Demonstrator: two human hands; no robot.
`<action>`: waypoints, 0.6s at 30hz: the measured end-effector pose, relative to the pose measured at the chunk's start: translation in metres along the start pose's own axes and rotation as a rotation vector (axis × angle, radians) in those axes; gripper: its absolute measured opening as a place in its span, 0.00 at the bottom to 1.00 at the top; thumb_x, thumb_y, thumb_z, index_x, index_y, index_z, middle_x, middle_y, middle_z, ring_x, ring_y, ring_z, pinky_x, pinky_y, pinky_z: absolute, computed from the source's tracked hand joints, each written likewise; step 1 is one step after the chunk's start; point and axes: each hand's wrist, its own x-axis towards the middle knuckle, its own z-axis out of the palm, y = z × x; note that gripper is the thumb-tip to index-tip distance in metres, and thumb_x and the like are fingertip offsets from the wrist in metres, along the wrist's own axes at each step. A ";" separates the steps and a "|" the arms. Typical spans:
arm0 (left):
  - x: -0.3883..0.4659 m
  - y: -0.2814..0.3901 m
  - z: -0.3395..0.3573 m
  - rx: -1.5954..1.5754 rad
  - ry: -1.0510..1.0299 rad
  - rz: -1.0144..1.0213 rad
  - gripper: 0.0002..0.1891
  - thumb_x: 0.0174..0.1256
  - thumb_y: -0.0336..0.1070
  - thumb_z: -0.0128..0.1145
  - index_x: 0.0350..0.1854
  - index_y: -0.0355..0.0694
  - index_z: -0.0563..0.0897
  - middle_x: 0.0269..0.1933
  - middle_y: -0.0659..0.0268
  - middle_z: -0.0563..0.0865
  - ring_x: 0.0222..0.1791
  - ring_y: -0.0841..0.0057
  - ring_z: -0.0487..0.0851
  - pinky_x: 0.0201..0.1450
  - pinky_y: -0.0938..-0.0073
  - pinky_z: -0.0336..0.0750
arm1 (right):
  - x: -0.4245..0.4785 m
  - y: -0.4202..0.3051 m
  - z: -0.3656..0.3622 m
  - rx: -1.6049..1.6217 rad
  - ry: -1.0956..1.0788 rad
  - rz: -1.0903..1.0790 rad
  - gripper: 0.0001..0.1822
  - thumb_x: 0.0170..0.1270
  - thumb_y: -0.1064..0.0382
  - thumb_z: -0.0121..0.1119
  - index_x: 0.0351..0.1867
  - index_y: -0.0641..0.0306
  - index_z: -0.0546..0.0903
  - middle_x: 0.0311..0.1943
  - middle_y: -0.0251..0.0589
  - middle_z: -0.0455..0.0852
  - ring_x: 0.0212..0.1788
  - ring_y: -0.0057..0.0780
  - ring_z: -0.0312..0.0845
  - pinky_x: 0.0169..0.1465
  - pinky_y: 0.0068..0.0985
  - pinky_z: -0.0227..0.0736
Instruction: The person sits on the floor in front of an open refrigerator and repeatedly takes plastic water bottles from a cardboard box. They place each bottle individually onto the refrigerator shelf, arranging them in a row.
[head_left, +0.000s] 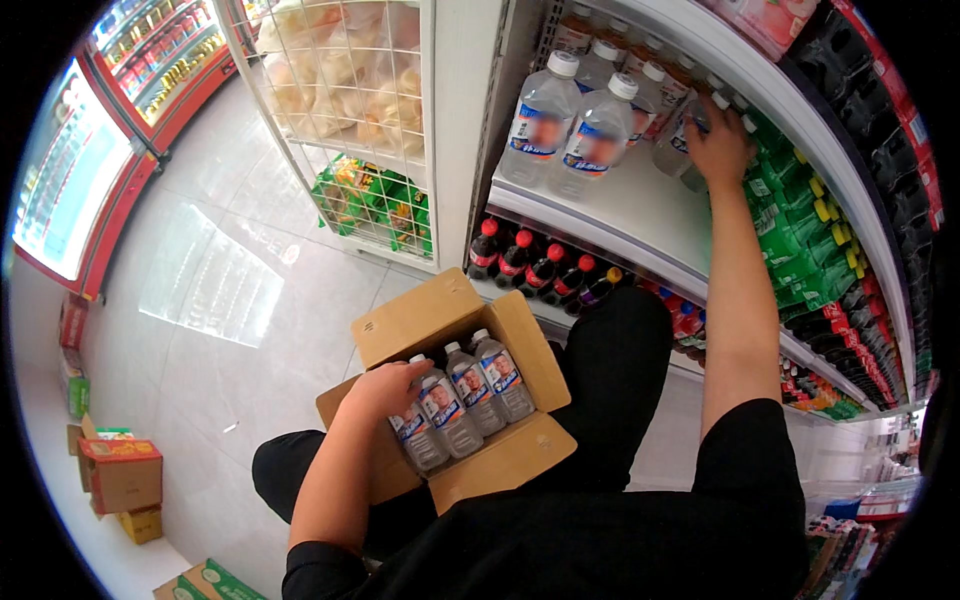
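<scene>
An open cardboard box (416, 319) sits at the person's lap, with several clear plastic bottles (472, 386) with white caps standing in it. My left hand (390, 388) rests over the bottles at the box's left side, fingers at a white cap; its grip is partly hidden. On the white cooler shelf (637, 214), my right hand (721, 146) reaches around a clear bottle (671, 146) near the green bottles; whether it grips it cannot be told. Similar clear bottles (592, 142) stand at the shelf's left, in front of amber-coloured ones.
Below the shelf stand red-capped cola bottles (514, 259). Green bottles (799, 232) lie to the right. A white wire rack (431, 142) with bagged goods stands left of the cooler. Cartons (124, 480) and red-framed drink coolers (112, 240) line the far left.
</scene>
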 end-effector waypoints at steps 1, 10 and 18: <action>0.000 -0.001 0.000 -0.033 -0.009 -0.018 0.35 0.66 0.30 0.63 0.77 0.54 0.72 0.49 0.47 0.89 0.53 0.50 0.89 0.56 0.53 0.83 | 0.000 -0.009 -0.008 -0.020 -0.023 0.010 0.32 0.66 0.44 0.65 0.73 0.31 0.77 0.61 0.44 0.84 0.65 0.51 0.79 0.62 0.69 0.65; 0.004 -0.010 0.006 -0.012 0.003 0.036 0.35 0.66 0.31 0.62 0.78 0.54 0.72 0.52 0.45 0.88 0.55 0.46 0.87 0.59 0.50 0.82 | -0.034 -0.059 -0.089 0.000 -0.103 -0.025 0.29 0.69 0.43 0.63 0.71 0.37 0.79 0.63 0.47 0.83 0.68 0.48 0.78 0.60 0.69 0.67; 0.005 -0.011 0.007 -0.001 0.004 0.032 0.32 0.70 0.33 0.59 0.77 0.55 0.73 0.54 0.45 0.88 0.54 0.47 0.88 0.59 0.50 0.82 | -0.058 -0.116 -0.148 0.078 -0.089 -0.034 0.27 0.67 0.43 0.64 0.68 0.39 0.82 0.62 0.45 0.84 0.68 0.45 0.78 0.60 0.69 0.65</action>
